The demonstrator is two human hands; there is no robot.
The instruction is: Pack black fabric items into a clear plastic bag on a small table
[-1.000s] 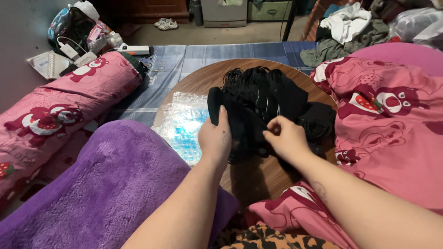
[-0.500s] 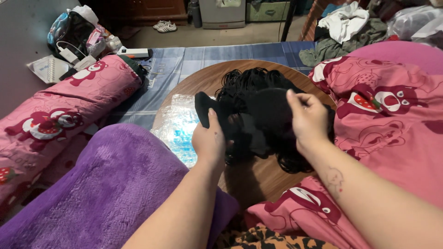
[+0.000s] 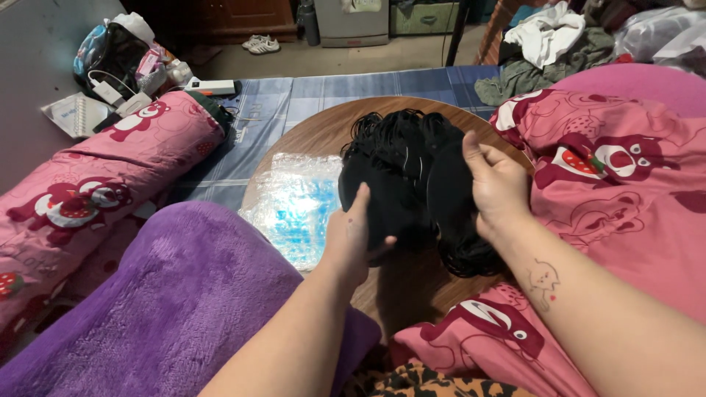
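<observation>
A bundle of black cords and black fabric [image 3: 412, 169] lies on a round wooden table [image 3: 316, 132]. My left hand [image 3: 353, 235] grips the near left edge of the black piece, thumb under it. My right hand [image 3: 496, 184] holds the bundle's right side, fingers curled over the black cords. Both hands lift the near part a little off the table. A clear plastic bag with a blue inside [image 3: 294, 206] lies flat on the table, left of the bundle and touching my left hand's side.
A purple blanket [image 3: 162, 309] covers my left knee. A pink printed bolster [image 3: 95, 191] lies at left, and pink printed bedding [image 3: 618, 169] at right. A power strip [image 3: 213, 87], chargers and a bag sit at far left. Clothes are heaped at far right.
My right hand has moved from the bundle's near middle up to its right side and folded the black piece over. My left hand has shifted its grip lower on the left edge.
</observation>
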